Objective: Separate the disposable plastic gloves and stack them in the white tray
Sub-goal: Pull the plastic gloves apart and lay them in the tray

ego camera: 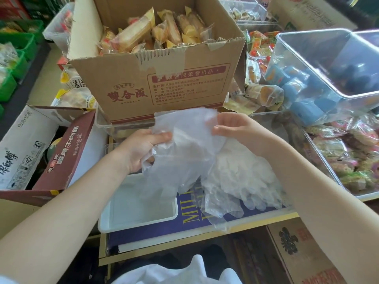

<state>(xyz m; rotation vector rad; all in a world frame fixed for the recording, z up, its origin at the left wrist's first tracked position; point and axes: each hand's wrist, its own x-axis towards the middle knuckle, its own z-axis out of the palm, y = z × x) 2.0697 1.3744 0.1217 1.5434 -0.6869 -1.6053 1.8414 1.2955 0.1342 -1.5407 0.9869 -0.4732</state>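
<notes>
A thin clear plastic glove (pixel 184 144) hangs in the air between my hands, above the white tray (pixel 166 217). My left hand (pixel 141 148) grips its left edge with curled fingers. My right hand (pixel 231 128) pinches the upper right edge between thumb and fingers. To the right, under my right forearm, lies a crumpled pile of clear gloves (pixel 242 181) on a dark blue box lid (pixel 192 226). The tray sits at the left of that lid; what lies inside it is partly hidden by the hanging glove.
A big cardboard box (pixel 184 85) of wrapped snacks stands right behind my hands. A maroon noodle carton (pixel 67 158) lies to the left. Clear plastic bins (pixel 332 64) of packaged snacks crowd the right side. Another carton (pixel 303 253) sits low at the right.
</notes>
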